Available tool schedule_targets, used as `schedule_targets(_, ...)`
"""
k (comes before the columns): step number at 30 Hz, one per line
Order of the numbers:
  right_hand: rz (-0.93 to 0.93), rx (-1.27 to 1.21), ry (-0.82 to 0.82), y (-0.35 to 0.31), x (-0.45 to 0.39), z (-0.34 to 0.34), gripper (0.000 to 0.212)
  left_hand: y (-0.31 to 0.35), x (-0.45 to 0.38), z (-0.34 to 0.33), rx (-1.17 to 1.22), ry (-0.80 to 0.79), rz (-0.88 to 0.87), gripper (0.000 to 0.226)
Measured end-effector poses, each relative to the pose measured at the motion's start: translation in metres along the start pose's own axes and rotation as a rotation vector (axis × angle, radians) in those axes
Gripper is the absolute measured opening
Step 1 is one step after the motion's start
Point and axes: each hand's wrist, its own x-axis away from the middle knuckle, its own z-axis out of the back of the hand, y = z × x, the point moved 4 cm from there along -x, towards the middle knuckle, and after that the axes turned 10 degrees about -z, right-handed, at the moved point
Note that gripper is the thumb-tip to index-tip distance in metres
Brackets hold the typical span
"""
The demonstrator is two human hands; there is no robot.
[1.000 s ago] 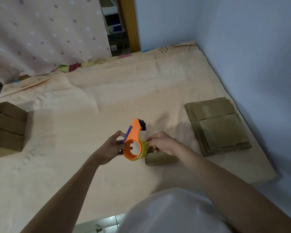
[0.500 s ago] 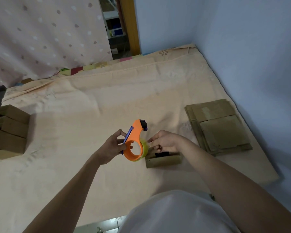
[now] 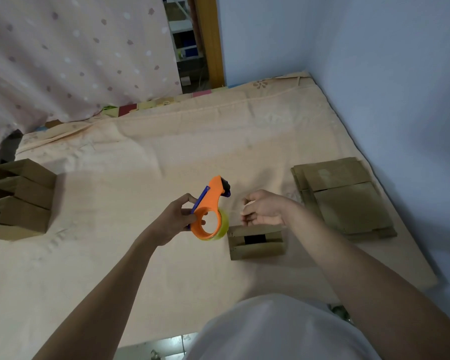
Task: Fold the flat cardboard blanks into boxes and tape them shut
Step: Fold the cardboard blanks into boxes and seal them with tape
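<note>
My left hand (image 3: 176,222) grips an orange tape dispenser (image 3: 209,206) with a yellowish roll of clear tape, held above the bed. My right hand (image 3: 264,209) hovers just right of the roll with thumb and fingers pinched together, as if on the end of the clear tape; the strip itself is barely visible. Under that hand a small cardboard box (image 3: 256,242) stands on the sheet, its top flaps folded in with a dark gap left between them. A stack of flat cardboard blanks (image 3: 343,198) lies to the right.
Several folded boxes (image 3: 18,198) are lined up at the left edge of the peach bedsheet (image 3: 140,165). A blue wall (image 3: 400,87) runs along the right side, and a dotted curtain (image 3: 63,61) hangs at the back left.
My right hand has drawn away from the tape roll to the right and lifted off the small box, exposing its top. The dispenser in my left hand stayed about where it was.
</note>
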Motion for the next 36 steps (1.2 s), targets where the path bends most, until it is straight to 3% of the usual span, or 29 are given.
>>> schedule_targets(7, 0.071, 0.073, 0.014, -0.003, 0.011, 0.011, 0.019, 0.001, 0.002, -0.001, 0.110, -0.066, 0.043, 0.023)
schedule_targets(11, 0.183, 0.260, -0.036, -0.012, 0.024, 0.008, 0.038, 0.002, 0.002, 0.001, 0.158, -0.022, 0.038, 0.021)
schedule_targets(15, 0.303, 0.511, 0.145, -0.020, 0.029, 0.009, 0.051, 0.003, 0.002, -0.002, 0.190, -0.025, 0.054, 0.018)
schedule_targets(21, 0.481, 0.570, 0.350, -0.023, 0.032, 0.012, 0.021, 0.006, 0.006, -0.008, 0.308, -0.014, 0.092, 0.030)
schedule_targets(24, 0.526, 0.503, 0.363, -0.023, 0.035, 0.013, 0.009, 0.008, 0.010, -0.010, 0.334, -0.015, 0.102, 0.034)
schedule_targets(29, 0.557, 0.491, 0.401, -0.024, 0.042, 0.013, 0.010, 0.006, 0.009, -0.013, 0.351, -0.008, 0.139, 0.032)
schedule_targets(36, 0.446, 0.522, 0.342, -0.034, 0.042, 0.026, 0.007, 0.003, 0.012, -0.014, 0.311, -0.075, 0.164, 0.034)
